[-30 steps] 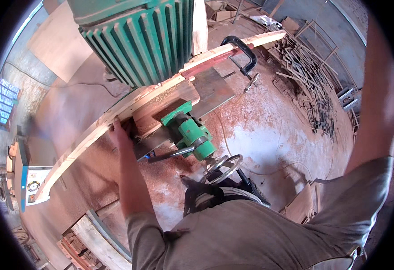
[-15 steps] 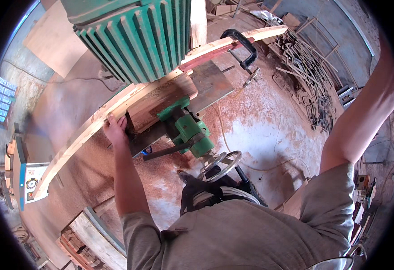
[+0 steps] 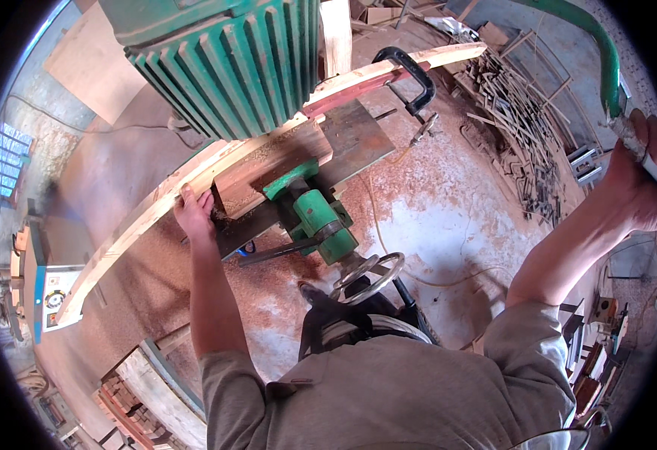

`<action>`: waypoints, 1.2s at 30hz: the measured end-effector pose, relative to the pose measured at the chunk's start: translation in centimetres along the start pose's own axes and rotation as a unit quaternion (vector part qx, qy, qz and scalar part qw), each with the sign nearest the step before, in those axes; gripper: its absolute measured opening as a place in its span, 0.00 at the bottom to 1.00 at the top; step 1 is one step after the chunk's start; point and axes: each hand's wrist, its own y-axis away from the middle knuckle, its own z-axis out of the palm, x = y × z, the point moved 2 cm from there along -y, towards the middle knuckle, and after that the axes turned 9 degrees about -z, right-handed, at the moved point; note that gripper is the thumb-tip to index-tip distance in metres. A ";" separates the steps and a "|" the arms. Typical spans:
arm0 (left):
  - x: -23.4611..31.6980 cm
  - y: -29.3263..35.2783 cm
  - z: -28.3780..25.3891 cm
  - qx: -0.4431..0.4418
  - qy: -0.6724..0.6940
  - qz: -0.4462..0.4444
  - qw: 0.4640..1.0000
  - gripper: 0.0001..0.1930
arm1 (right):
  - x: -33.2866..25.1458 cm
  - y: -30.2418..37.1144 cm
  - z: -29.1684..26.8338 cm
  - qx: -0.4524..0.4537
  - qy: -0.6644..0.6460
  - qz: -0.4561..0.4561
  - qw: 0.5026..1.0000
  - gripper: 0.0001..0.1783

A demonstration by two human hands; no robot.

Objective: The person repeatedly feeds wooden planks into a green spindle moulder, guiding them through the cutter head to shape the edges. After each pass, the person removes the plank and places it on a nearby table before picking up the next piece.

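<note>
A long curved wooden beam [image 3: 122, 229] runs from the lower left up behind a green ribbed motor housing [image 3: 227, 71]. My left hand [image 3: 196, 216] grips the beam's near edge, fingers curled, beside a reddish wood block [image 3: 268, 169]. A green clamp pad [image 3: 291, 178] on a green screw vise [image 3: 317, 217] presses against that block; a metal handwheel [image 3: 369, 277] sits at the vise's near end. At the far right my right hand [image 3: 639, 176] is closed around the pale grip of a curved green lever [image 3: 606, 56]. Where the tool meets the beam is hidden under the housing.
A black C-clamp [image 3: 418, 79] holds the beam's far right part to a red curved piece [image 3: 358, 91]. Scrap sticks [image 3: 508, 124] are heaped at the right. A control box [image 3: 57, 300] stands under the beam's left end. Sawdust and a cable [image 3: 377, 225] lie on the floor.
My right forearm has come down, bringing the right hand and the green lever into view at the right. The left hand stays on the beam, and the view has shifted slightly.
</note>
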 end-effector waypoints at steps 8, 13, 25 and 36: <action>0.1 0.5 0.4 0.024 0.001 0.005 1.000 0.21 | -2.1 5.5 -4.6 -0.044 -0.077 0.054 0.995 0.24; 0.2 0.6 0.4 0.018 -0.008 0.006 1.000 0.21 | -3.0 11.7 -7.5 -0.011 -0.041 0.036 0.998 0.23; 0.0 0.3 0.1 0.008 -0.004 0.000 1.000 0.25 | -4.8 25.0 -12.9 0.009 0.097 0.180 0.979 0.17; -0.4 -0.6 -0.5 -0.005 0.028 -0.038 0.999 0.27 | -2.9 8.8 -5.1 0.084 0.018 0.060 0.995 0.22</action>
